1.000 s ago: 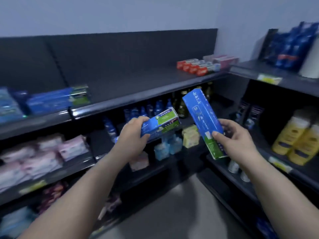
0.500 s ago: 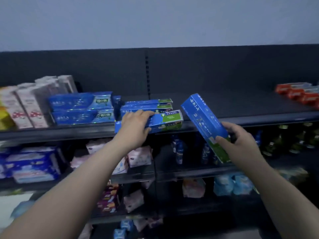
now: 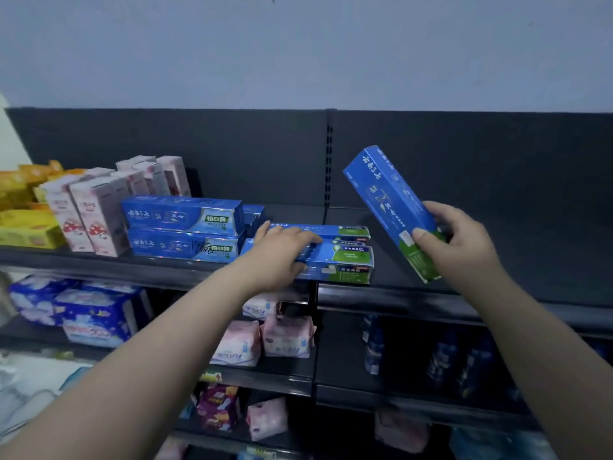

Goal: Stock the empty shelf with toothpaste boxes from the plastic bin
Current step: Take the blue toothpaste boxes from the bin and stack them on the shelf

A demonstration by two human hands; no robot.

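Note:
My left hand [image 3: 282,252] grips a blue-and-green toothpaste box [image 3: 345,263] lying flat at the front edge of the dark top shelf [image 3: 464,293]. Right behind it lies another such box [image 3: 348,231]. To their left, two longer blue toothpaste boxes [image 3: 182,227] are stacked one on the other. My right hand [image 3: 454,247] holds a second blue-and-green toothpaste box [image 3: 393,207] in the air, tilted with its green end down, above the bare right part of the shelf. The plastic bin is out of view.
Pink-white cartons [image 3: 102,207] and yellow packs [image 3: 23,207] fill the top shelf's left end. Lower shelves hold blue-white packs [image 3: 89,310], pink packs [image 3: 265,336] and dark blue bottles [image 3: 441,356]. A black back panel [image 3: 464,161] rises behind the shelf.
The view has swung left from the corner to face the shelf. My left hand has brought its box down onto the shelf's front edge. The right hand still holds its box aloft.

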